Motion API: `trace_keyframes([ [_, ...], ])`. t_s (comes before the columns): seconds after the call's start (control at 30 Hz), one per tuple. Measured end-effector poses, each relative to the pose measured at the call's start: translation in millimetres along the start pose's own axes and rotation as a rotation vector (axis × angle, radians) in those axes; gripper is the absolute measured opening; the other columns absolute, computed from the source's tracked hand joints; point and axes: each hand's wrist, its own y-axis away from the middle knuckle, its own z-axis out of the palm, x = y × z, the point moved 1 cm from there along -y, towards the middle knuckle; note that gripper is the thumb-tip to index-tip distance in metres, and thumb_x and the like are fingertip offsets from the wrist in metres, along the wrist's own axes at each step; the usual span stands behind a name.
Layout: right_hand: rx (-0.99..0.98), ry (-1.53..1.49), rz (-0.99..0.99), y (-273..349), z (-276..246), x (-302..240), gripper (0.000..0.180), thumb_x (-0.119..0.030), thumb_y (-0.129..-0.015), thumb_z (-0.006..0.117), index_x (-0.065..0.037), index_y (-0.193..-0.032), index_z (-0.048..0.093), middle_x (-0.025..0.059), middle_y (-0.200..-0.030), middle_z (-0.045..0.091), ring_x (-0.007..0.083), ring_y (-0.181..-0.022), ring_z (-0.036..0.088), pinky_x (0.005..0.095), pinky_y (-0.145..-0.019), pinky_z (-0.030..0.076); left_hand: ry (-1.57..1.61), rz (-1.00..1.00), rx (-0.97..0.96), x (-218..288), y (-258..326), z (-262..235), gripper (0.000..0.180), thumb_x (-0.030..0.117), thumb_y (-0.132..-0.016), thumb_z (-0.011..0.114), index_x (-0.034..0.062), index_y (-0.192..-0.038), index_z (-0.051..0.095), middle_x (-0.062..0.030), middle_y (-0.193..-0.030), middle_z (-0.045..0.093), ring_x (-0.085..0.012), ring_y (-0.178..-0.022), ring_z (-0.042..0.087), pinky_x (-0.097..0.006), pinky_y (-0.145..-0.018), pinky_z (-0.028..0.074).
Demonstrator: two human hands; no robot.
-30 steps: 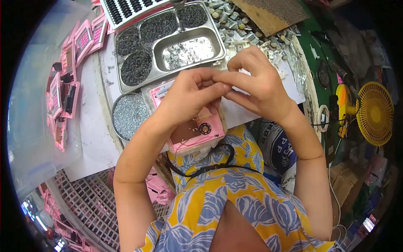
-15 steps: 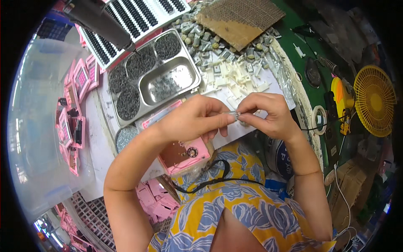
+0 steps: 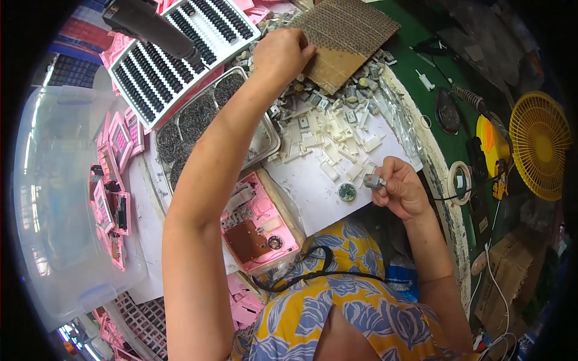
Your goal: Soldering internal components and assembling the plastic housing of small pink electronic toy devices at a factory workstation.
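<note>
My left hand (image 3: 280, 55) is stretched out to the far side, over the pile of small grey metal parts (image 3: 355, 90) beside the corrugated cardboard piece (image 3: 343, 36). Its fingers curl downward, and whatever lies under their tips is hidden. Between the thumb and fingers of my right hand (image 3: 402, 189) is a small grey motor (image 3: 374, 181), held above the white paper. Close to it stands a small round dish (image 3: 347, 192) with a greenish inside. White plastic pieces (image 3: 331, 141) lie scattered between the two hands.
An open pink case (image 3: 277, 243) with wiring and a round part sits near my lap. A metal tray (image 3: 271, 141) of dark screws is partly under my left forearm. Behind it are a white rack (image 3: 180, 54) of black parts and a dark tool (image 3: 150, 30). A yellow fan (image 3: 542, 144) stands right.
My hands have parted. The left one swung up and away to the grey pile; the right one moved slightly right and down, now showing the motor. The pink case and round dish are uncovered.
</note>
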Motion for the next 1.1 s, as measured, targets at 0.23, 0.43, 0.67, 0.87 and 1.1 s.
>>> trace_keyframes([
  [0.23,0.036,0.158,-0.053,12.6,10.3,-2.5,0.022,-0.004,-0.087,0.077,-0.003,-0.097,0.057,0.009,-0.086,0.066,0.0163,-0.07,0.065,0.0293,-0.064,0.053,-0.193,-0.058,-0.02,21.5,-6.0,4.5,0.021,0.019,-0.083,0.063,0.0042,-0.085,0.077,-0.0173,-0.092,0.074,-0.0341,-0.085,0.074,-0.045,-0.072,0.058],
  [0.43,0.163,0.36,-0.017,21.2,14.4,-5.0,0.056,0.002,-0.087,0.071,0.003,-0.14,0.052,0.0014,-0.093,0.061,0.014,-0.082,0.064,0.0248,-0.074,0.053,-0.172,0.17,0.219,22.0,12.3,3.4,0.02,0.013,-0.087,0.059,0.0046,-0.096,0.075,-0.0137,-0.091,0.075,-0.032,-0.082,0.073,-0.044,-0.07,0.058],
  [0.67,0.163,1.2,-0.137,25.2,33.3,-4.5,0.036,-0.001,-0.091,0.066,-0.004,-0.126,0.066,-0.0012,-0.089,0.06,0.0052,-0.077,0.053,0.0214,-0.072,0.046,0.814,-0.112,0.23,34.5,157.7,-109.0,0.019,0.009,-0.093,0.068,0.0002,-0.11,0.071,-0.0052,-0.086,0.071,-0.0113,-0.068,0.063,-0.029,-0.062,0.051],
  [0.87,0.091,1.581,-0.187,10.5,34.6,7.8,0.037,-0.001,-0.088,0.066,-0.006,-0.125,0.068,0.0068,-0.093,0.067,0.0123,-0.072,0.058,0.0257,-0.069,0.049,1.115,-0.57,-0.148,40.0,296.0,-131.4,0.012,0.0,-0.093,0.066,-0.005,-0.104,0.069,-0.0076,-0.096,0.068,-0.0085,-0.072,0.061,-0.021,-0.062,0.049],
  [1.1,-0.131,2.049,-0.319,-10.4,46.1,21.3,0.036,0.0,-0.08,0.065,-0.006,-0.116,0.067,0.0116,-0.087,0.064,0.0282,-0.078,0.062,0.0376,-0.072,0.051,1.071,-0.485,-0.002,61.0,343.1,-115.8,0.011,-0.011,-0.084,0.068,-0.0054,-0.094,0.069,-0.0114,-0.099,0.067,-0.0164,-0.085,0.063,-0.026,-0.074,0.051],
])
